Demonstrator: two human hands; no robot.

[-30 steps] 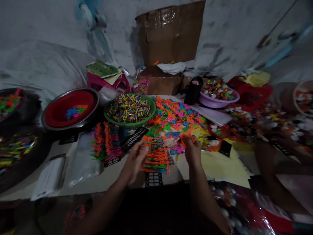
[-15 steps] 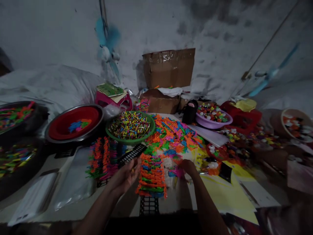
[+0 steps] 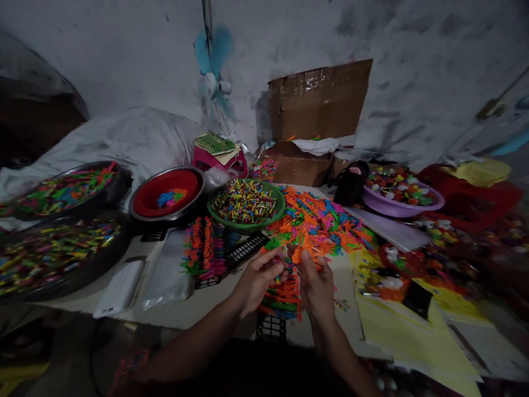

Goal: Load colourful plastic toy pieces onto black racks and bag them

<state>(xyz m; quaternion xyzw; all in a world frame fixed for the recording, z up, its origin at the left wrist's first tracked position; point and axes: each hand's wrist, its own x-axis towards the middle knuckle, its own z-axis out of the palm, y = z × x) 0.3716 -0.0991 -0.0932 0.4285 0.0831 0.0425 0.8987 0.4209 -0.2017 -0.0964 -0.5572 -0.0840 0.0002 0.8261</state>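
Both of my hands are close together over a rack of orange, green and blue plastic pieces (image 3: pixel 281 302) on a black grid. My left hand (image 3: pixel 261 278) is pinched on a small item I cannot make out. An orange plastic piece (image 3: pixel 305 255) is held in my right hand (image 3: pixel 317 284), fingers curled. Behind them spreads a loose pile of colourful plastic pieces (image 3: pixel 326 220). A green basin (image 3: pixel 247 225) of small yellow and multicoloured pieces stands behind to the left. Another filled rack (image 3: pixel 203 248) lies left, beside a black grid strip (image 3: pixel 247 249).
At the left are a red basin (image 3: pixel 142 196), two dark basins of pieces, clear bags (image 3: pixel 169 275) and a white box (image 3: pixel 120 288). A purple basin (image 3: pixel 397 208), yellow sheets (image 3: pixel 388 325) and a black packet (image 3: pixel 417 299) are on the right. Cardboard boxes (image 3: pixel 318 105) stand behind.
My hands have come together over the rack, where they were apart before. My right hand now has an orange piece. The view has turned left, so the scene sits further right.
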